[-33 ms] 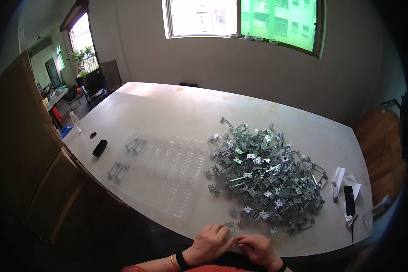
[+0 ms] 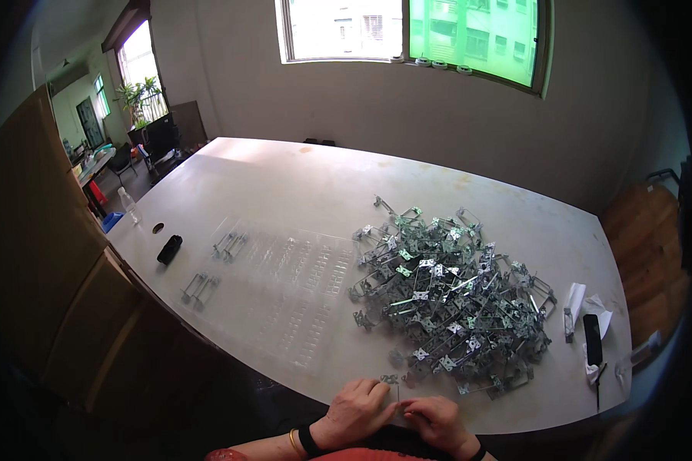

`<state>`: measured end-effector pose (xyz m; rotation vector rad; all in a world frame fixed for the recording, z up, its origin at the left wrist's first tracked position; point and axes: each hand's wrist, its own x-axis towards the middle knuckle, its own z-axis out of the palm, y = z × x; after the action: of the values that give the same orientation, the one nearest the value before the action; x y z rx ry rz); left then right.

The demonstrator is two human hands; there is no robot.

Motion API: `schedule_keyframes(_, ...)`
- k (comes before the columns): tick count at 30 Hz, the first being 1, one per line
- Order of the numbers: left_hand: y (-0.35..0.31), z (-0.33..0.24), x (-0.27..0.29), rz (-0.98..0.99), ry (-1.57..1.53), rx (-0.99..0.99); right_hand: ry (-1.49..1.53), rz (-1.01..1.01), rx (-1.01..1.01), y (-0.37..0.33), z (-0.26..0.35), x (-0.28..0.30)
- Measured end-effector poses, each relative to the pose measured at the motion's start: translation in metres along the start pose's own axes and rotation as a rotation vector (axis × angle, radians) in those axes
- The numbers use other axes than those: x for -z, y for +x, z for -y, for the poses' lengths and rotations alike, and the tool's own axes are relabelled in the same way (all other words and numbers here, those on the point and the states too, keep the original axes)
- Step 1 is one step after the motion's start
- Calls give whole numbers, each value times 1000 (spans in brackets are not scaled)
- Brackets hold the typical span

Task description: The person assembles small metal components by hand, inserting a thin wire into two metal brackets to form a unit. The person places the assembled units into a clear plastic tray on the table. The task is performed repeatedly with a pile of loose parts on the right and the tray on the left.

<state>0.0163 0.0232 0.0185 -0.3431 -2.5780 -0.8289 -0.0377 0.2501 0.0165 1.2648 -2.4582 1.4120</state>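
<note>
At the near edge of a pale desk (image 2: 323, 177), we have one metal bracket (image 2: 390, 379) between our hands, nothing visibly shifted from an instant ago, so the work stands at this same piece. Our left hand (image 2: 357, 409) closes its grip on it; whether our right hand (image 2: 440, 422) grips it too, we cannot tell. Beyond lies a heap of brackets (image 2: 454, 307), right of a clear tray (image 2: 273, 296).

It looked like a workshop: from the view's centre, a heap of similar metal parts (image 2: 454, 307) lay on the surface (image 2: 307, 188) at four o'clock, a clear moulded tray (image 2: 265, 303) between seven and eight, a plain wall (image 2: 331, 104) at twelve.
</note>
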Motion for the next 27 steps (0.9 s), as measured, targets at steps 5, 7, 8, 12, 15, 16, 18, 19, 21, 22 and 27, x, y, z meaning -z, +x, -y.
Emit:
schedule_keyframes(5,-4,3,-2,61,6,13,7,50,-25,3,4,3)
schedule_keyframes(7,-4,0,-2,54,18,9,7,47,-8,4,3,3)
schedule_keyframes(8,-3,-1,-1,50,23,7,6,46,0,5,3,3)
schedule_keyframes(12,-1,-6,3,94,43,24,14,58,-21,6,6,3)
schedule_keyframes(15,-1,-5,4,101,49,14,6,67,-21,8,7,5)
schedule_keyframes(16,0,-6,5,107,49,18,3,78,-29,8,7,5)
schedule_keyframes(18,2,-8,7,110,44,19,20,82,-35,7,4,5)
schedule_keyframes(19,2,-8,6,106,40,15,38,74,-33,7,2,4)
schedule_keyframes(21,2,-8,7,118,30,24,40,99,-50,7,3,7)
schedule_keyframes(22,2,-8,7,129,23,33,52,94,-65,6,3,8)
schedule_keyframes(27,3,-7,9,144,24,36,116,24,-90,3,-2,5)
